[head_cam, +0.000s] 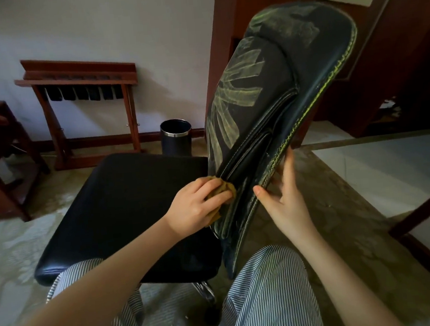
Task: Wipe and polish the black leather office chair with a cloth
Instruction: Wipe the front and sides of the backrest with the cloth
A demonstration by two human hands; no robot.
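Head cam: left hand [198, 206] bunched round a tan cloth [225, 188], pressing it onto the lower front of the chair back [261, 86]. Right hand [284, 199] pinching that back's stitched edge, thumb in front, fingers behind.

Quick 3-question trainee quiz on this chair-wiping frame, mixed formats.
1. True or false: the left hand presses a crumpled mustard-yellow cloth against the black leather chair backrest.
2. The right hand holds: A) the backrest's stitched edge; B) the cloth; C) a wooden rack.
3. Which round container stands beyond the black leather seat cushion?
Key: 1 true; 2 A; 3 the dark cylindrical metal-rimmed bin.
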